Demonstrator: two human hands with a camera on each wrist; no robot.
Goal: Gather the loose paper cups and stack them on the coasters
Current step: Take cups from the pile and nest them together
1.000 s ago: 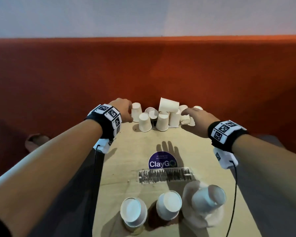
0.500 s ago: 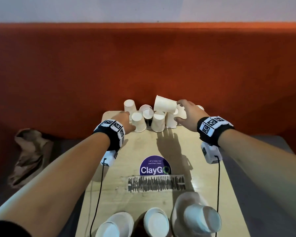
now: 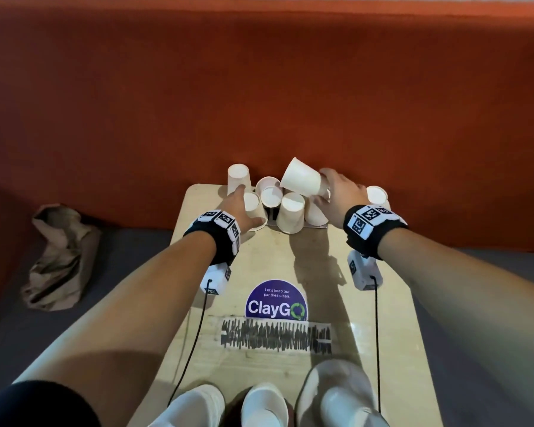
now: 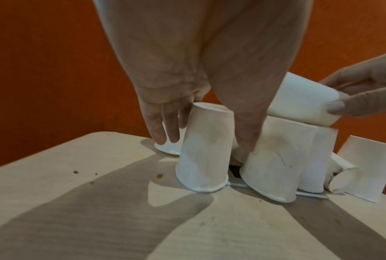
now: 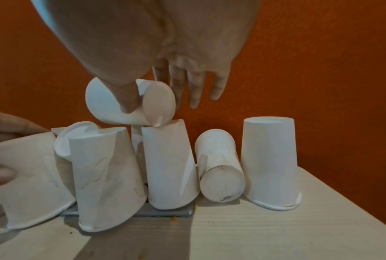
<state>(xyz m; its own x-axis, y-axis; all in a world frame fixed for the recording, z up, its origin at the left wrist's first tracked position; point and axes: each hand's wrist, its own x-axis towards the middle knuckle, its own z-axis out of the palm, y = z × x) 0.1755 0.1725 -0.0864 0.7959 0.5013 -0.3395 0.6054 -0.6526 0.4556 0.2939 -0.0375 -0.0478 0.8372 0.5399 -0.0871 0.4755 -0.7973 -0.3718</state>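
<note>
Several white paper cups crowd the far end of the wooden table (image 3: pixel 290 266), most of them upside down, some standing on a grey coaster (image 5: pixel 165 212). My left hand (image 3: pixel 244 204) (image 4: pixel 205 140) holds the front-left upside-down cup (image 3: pixel 256 214) (image 4: pixel 203 154), fingers behind it and thumb on its right side. My right hand (image 3: pixel 324 186) (image 5: pixel 152 102) pinches the base end of a tilted cup (image 3: pixel 301 180) (image 5: pixel 107 103) (image 4: pixel 303 102) that lies on top of the others. Three cup stacks (image 3: pixel 265 408) stand at the near edge.
One upside-down cup (image 3: pixel 238 177) stands alone at the far left, another (image 3: pixel 376 195) (image 5: pixel 270 161) at the far right beside a cup lying on its side (image 5: pixel 218 167). An orange backrest (image 3: pixel 259 103) is right behind. A crumpled brown bag (image 3: pixel 59 257) lies left of the table.
My right hand has tipped the top cup so that its mouth rises to the left. My left hand has closed in round the front-left cup. The head view has tilted down.
</note>
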